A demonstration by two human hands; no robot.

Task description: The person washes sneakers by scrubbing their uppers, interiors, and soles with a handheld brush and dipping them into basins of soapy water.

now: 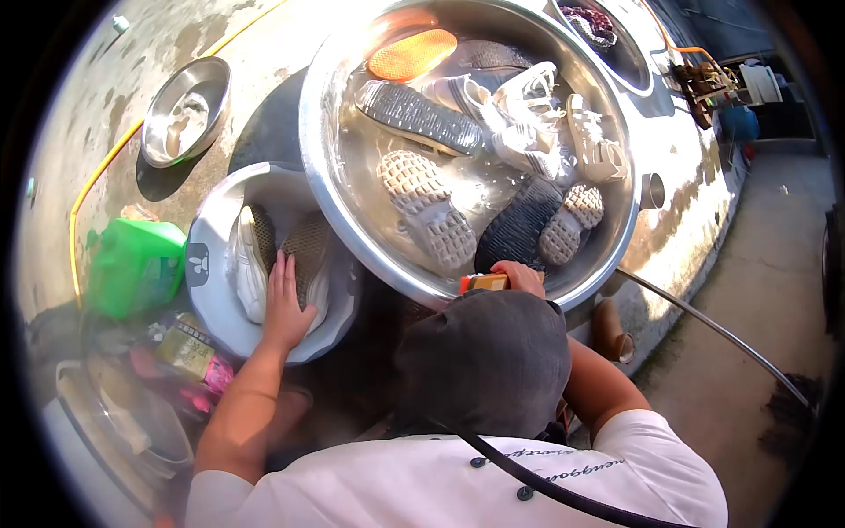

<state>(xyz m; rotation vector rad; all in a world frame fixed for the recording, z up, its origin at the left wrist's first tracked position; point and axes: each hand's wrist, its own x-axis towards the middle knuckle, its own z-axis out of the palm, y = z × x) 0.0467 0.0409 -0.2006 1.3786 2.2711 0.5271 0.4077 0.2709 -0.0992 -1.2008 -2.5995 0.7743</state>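
My left hand [283, 306] is in a pale grey plastic basin [202, 308], its fingers stretched out flat over a shoe with a brown mesh upper [306, 251]. Beside it in the basin lies a matching shoe [251, 268] with white sides. At the near rim of a large metal tub [319, 176], my right hand [523, 278] is closed around an orange-and-yellow block-shaped object [482, 282]; its exact kind is unclear. In the tub's water are several shoes, among them a dark-soled shoe [421, 116], a black sole [521, 220] and an orange sole [414, 55].
A small metal bowl [157, 145] stands at upper left near a yellow hose [95, 174]. Left of the basin are a green jug [136, 264] and a packet [187, 348]. Another tub [647, 75] holds cloth at upper right. A capped head [484, 361] fills the lower middle.
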